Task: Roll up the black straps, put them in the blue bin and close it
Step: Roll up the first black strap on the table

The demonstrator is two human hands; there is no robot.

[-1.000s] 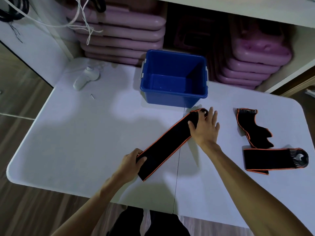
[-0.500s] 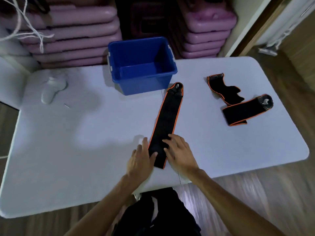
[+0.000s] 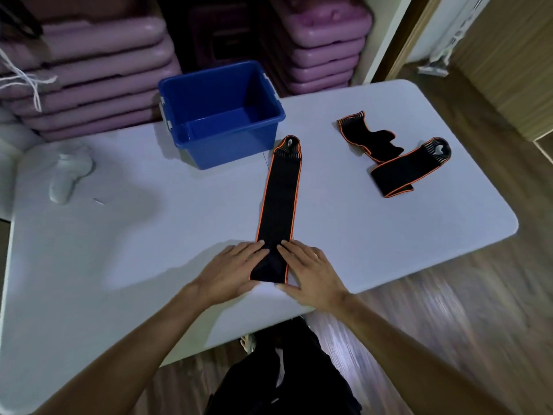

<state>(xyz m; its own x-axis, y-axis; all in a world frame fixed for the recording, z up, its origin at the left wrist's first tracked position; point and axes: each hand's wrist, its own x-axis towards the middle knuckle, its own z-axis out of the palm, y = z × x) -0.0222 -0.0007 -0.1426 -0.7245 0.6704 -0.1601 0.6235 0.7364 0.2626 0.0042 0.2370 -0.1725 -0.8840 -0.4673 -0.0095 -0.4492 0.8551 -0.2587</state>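
A long black strap with orange edging lies flat on the white table, running from its looped end by the blue bin toward me. My left hand and my right hand press on either side of its near end, fingers pinching the fabric. The bin is open with nothing inside; no lid is in view. A second black strap lies loosely folded at the right.
A white controller and a small metal bit lie at the table's left. Stacked purple cases fill the shelves behind the bin. The table's near edge is just below my hands.
My right hand left the strap's far end and came to the near end beside my left. The strap now lies straight toward the bin. My view shifted right.
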